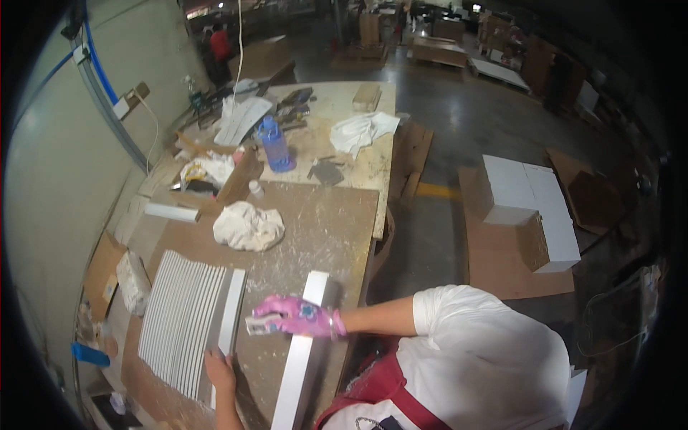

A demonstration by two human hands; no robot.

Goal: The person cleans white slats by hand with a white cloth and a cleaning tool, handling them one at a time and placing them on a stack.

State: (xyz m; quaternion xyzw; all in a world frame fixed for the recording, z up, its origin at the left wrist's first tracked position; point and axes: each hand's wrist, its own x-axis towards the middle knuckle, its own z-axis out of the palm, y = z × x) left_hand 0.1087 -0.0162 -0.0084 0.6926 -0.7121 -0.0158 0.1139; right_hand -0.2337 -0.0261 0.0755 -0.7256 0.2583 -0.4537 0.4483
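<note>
A long white strip (231,301) lies at the right edge of a row of several thin white strips (179,322) on the bench. My left hand (221,369), bare, has its fingers closed on the near part of that single strip. My right hand (304,315) wears a pink patterned glove and grips a small pale rectangular block (261,325). It reaches across a long white square-edged bar (292,383), which lies lengthwise along the bench's right side. The exact kind of the block does not show.
A crumpled white cloth (249,226) and a small white bottle (256,188) lie beyond the strips. Farther back are a blue water jug (276,145), another white cloth (364,132) and scattered tools. White boxes (527,190) stand right of the bench.
</note>
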